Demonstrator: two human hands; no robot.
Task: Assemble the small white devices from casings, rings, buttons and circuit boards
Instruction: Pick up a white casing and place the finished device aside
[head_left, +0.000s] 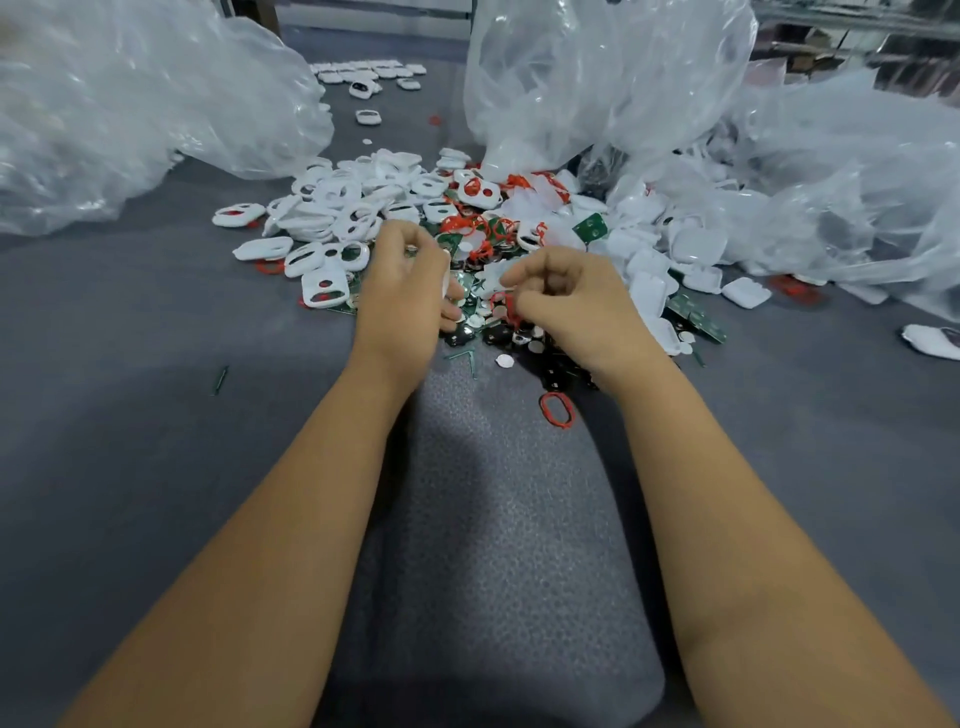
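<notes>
- Working both hands at the near edge of the parts heap (483, 234), I see my left hand (402, 291) curled round something small and white, likely a casing, and my right hand (566, 301) pinching a red ring (506, 306) just beside it.
- Casings lie mostly on the heap's left, circuit boards (589, 227) and buttons in its middle, closed white shells on its right.
- Risk, as I judge it: the ring is thin and springy, so a loose pinch could flick it into the heap, where it would tangle with other red rings.
- A stray ring (557, 409) already lies on the worktop (156, 415) nearer me than the heap; my right forearm could sweep it off.
- The plastic bags (597, 78) crowd the heap's far side and right, so lifting hands that way may snag film.
- Open room lies near me and left of the heap.
</notes>
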